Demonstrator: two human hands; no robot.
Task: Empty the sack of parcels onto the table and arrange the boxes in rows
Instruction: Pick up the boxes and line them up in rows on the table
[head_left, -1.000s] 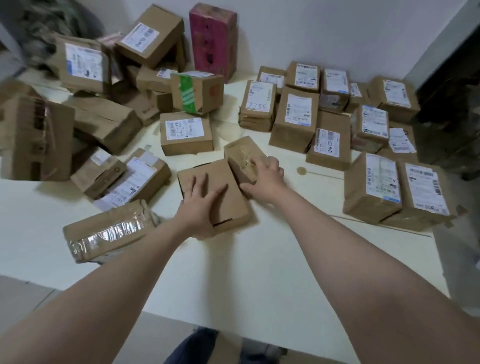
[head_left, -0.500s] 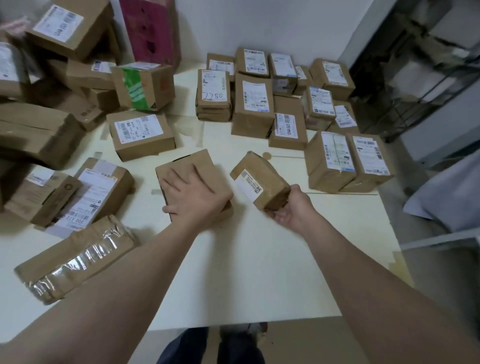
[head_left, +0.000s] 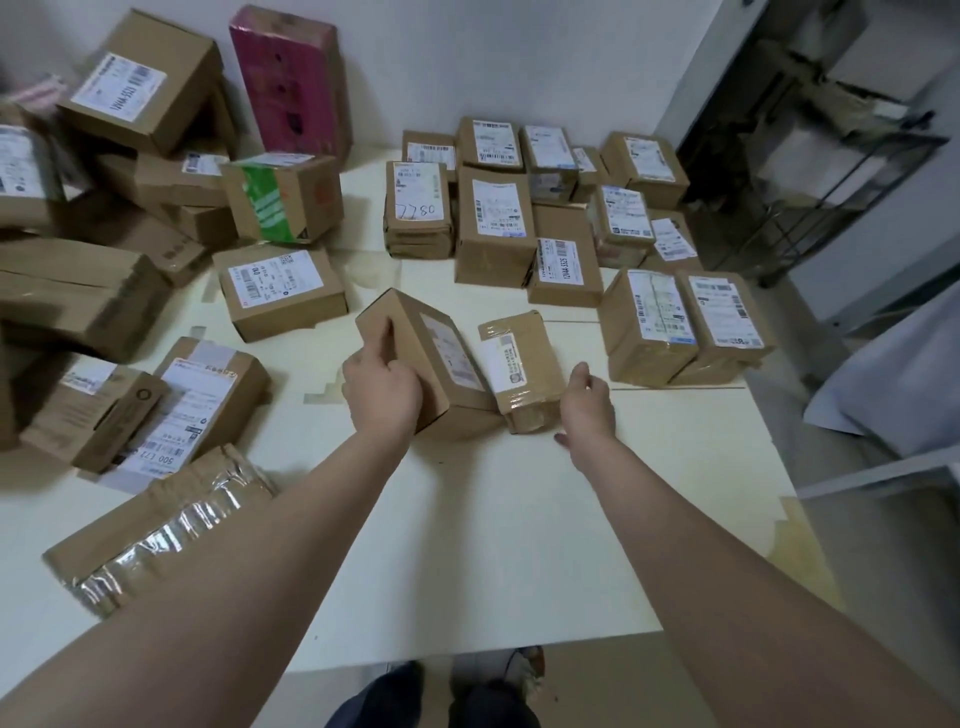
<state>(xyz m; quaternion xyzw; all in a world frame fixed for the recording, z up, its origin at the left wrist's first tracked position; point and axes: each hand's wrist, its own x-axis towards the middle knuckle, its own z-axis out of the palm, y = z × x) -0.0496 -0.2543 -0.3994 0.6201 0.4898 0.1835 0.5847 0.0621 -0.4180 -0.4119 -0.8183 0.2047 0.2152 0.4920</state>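
Observation:
My left hand grips a flat brown box, tilted up on one edge at the table's middle, label side facing right. Just right of it a small taped box lies flat on the table, label up. My right hand hovers at that small box's near right corner, fingers loosely curled and holding nothing. Neat rows of labelled boxes fill the far right of the cream table. A loose heap of boxes covers the left side.
A pink carton stands against the back wall. A long taped parcel lies at the near left. Two tall boxes stand near the table's right edge. Metal shelving stands beyond it to the right. Bare tabletop stretches toward me.
My right hand set the small taped box down flat and let go. My left hand tipped the flat box up onto its edge.

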